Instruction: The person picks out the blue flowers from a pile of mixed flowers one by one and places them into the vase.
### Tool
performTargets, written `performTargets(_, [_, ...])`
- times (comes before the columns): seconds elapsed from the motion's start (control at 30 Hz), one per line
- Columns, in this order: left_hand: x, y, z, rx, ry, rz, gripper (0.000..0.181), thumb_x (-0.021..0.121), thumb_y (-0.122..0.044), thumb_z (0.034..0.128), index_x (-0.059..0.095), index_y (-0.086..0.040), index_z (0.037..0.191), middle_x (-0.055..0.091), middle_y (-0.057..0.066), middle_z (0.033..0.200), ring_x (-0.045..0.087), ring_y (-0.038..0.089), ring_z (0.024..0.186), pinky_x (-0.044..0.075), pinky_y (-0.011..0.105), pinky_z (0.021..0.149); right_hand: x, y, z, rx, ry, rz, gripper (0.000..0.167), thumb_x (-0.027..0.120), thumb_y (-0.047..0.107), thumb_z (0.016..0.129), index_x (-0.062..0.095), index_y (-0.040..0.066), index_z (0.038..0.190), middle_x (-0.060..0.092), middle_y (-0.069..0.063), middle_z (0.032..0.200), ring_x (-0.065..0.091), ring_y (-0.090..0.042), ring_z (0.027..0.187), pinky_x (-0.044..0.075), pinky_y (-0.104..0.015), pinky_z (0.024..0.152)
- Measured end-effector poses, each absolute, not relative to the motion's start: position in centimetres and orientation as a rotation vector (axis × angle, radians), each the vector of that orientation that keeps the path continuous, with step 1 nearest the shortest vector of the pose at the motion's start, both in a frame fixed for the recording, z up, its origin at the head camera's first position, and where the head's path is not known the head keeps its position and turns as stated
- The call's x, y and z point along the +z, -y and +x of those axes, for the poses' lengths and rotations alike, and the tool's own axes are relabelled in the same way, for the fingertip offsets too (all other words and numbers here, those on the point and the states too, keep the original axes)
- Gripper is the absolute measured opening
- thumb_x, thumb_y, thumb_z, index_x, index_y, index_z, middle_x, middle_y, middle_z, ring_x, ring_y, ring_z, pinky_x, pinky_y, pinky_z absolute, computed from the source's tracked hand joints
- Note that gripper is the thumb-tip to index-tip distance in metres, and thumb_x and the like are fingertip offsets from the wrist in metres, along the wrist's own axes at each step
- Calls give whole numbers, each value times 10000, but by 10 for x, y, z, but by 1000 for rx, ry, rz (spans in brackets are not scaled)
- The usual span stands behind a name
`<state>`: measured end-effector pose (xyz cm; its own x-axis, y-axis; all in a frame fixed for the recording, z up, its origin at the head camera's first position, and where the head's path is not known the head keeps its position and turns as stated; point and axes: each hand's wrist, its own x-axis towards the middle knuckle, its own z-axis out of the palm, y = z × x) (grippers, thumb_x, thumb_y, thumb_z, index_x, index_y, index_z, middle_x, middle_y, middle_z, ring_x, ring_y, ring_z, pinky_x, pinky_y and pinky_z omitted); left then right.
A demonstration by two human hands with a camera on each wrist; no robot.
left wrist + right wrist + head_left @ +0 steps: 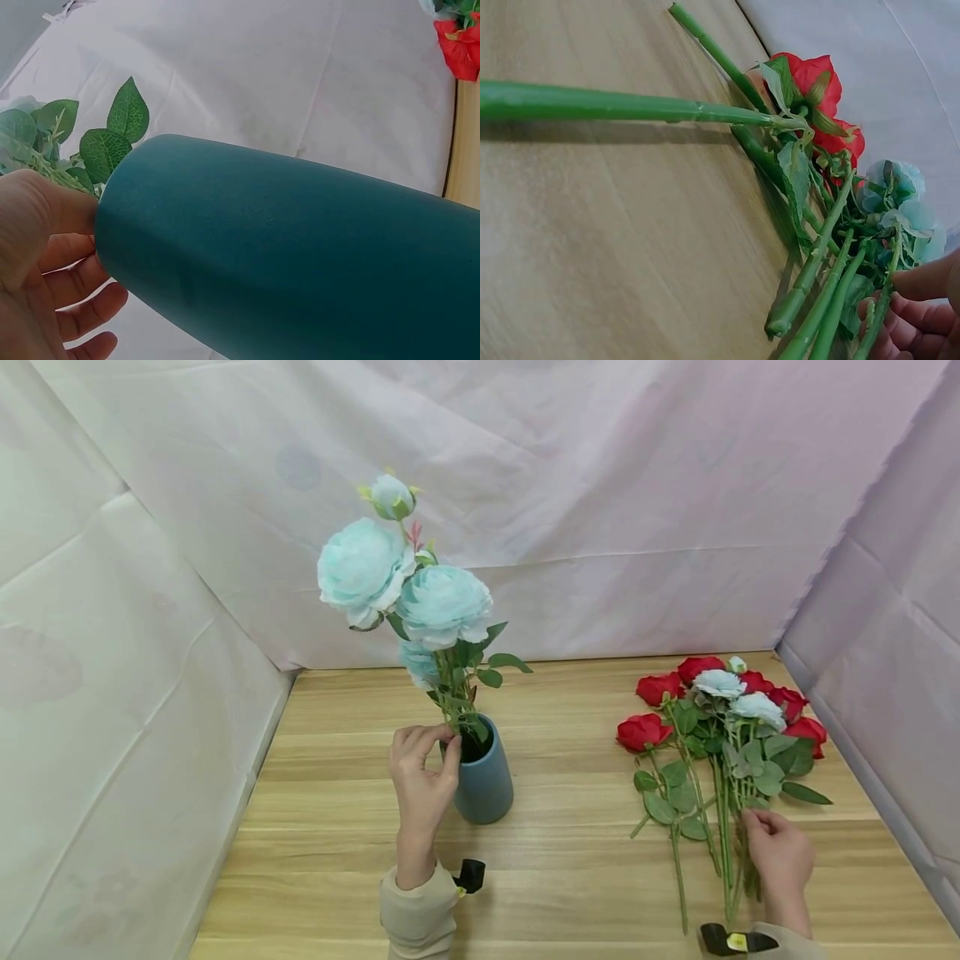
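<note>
Large light blue artificial peonies [444,603] stand in a blue-teal vase [483,781], leaning left. My left hand [423,768] is at the left of the vase's mouth, thumb and forefinger pinching the peony stems just at the rim. In the left wrist view the vase [285,240] hides those fingertips. On the right, my right hand [783,856] pinches a green stem [885,300] in a pile of flowers lying on the table. Small pale blue flowers [757,710] and red roses [643,732] make up that pile.
The wooden table [570,877] runs back to a pale cloth backdrop [600,485], with cloth walls at both sides. Loose rose stems [678,877] point toward the front edge. Black wrist-worn devices [471,876] sit by both sleeves.
</note>
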<state>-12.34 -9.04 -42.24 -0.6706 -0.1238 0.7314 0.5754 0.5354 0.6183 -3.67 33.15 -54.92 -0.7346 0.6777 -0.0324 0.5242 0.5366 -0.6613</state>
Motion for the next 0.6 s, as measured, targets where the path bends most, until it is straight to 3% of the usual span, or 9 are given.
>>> performTargets(0.27, [-424,91,-123,-1148,2034,-366,109,699,58,737,688,-47,710,632,38,682,509,259,795,327,437,744,-549,-331,-37,1009,2535,-968,305,592,179,913,652,-113,980,579,19,587,382,50,482,327,-199,482])
performTargets(0.6, [-424,92,-125,-1081,2032,-399,117,704,44,718,658,-52,670,526,14,614,453,231,729,309,453,742,-549,-331,-39,1142,2510,-1039,351,641,195,875,640,-110,1049,522,223,554,389,118,526,354,-158,507])
